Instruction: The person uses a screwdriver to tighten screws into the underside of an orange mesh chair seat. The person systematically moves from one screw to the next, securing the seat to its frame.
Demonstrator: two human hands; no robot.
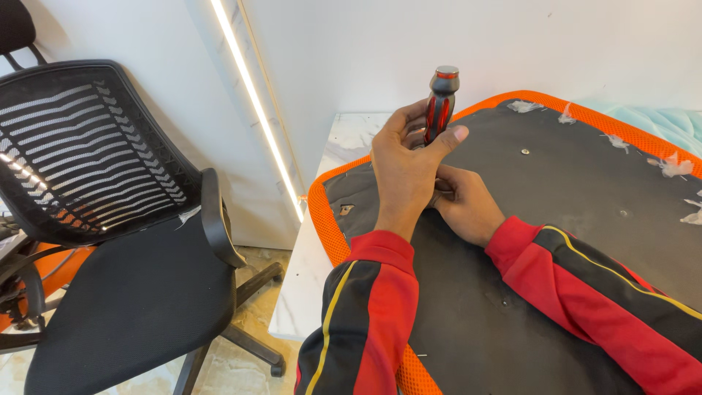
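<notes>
Presently my left hand (401, 175) holds a screwdriver (439, 106) upright, its grip closed around the red-and-black handle, thumb pressed on the right side. The handle stands above an upturned chair seat (556, 219), a dark panel edged in orange mesh, lying flat on the white marble counter (307, 278). My right hand (464, 205) rests on the panel just behind and below the left, touching it; its fingers are hidden, so I cannot tell whether its grip is spread or pinching anything. Both sleeves are red and black with a yellow stripe. A black mesh office chair (110, 219) stands on the floor, left of the counter.
</notes>
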